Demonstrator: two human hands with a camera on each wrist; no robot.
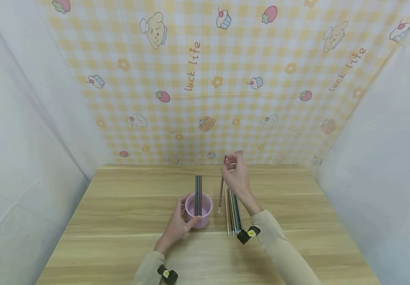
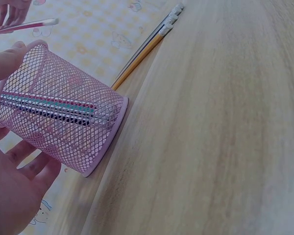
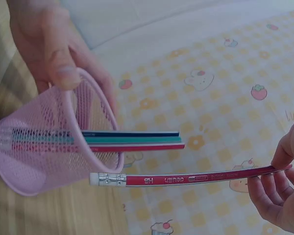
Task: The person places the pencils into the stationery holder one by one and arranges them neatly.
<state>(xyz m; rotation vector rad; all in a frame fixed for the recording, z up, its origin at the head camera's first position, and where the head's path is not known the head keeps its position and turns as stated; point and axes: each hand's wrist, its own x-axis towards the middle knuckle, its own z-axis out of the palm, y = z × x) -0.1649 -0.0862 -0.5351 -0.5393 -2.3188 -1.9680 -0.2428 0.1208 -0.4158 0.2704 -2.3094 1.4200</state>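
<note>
A pink mesh pencil cup point(image 1: 201, 224) stands on the table, held by my left hand point(image 1: 176, 225) with the thumb at its rim and fingers around the side. Several pencils point(image 3: 157, 139), dark blue, teal and red among them, stand in it with their eraser ends down. Beside the cup, my right hand point(image 1: 237, 174) pinches a red HB pencil point(image 3: 186, 177) near its upper end. That pencil hangs almost upright, its white eraser point(image 3: 94, 179) lowest, to the right of the cup in the head view.
A row of several pencils point(image 1: 232, 211) lies on the wooden table point(image 1: 126, 221) right of the cup, under my right forearm, erasers toward me. Behind the table hangs a yellow checked cloth point(image 1: 205, 103). White sheets point(image 1: 376, 158) enclose both sides.
</note>
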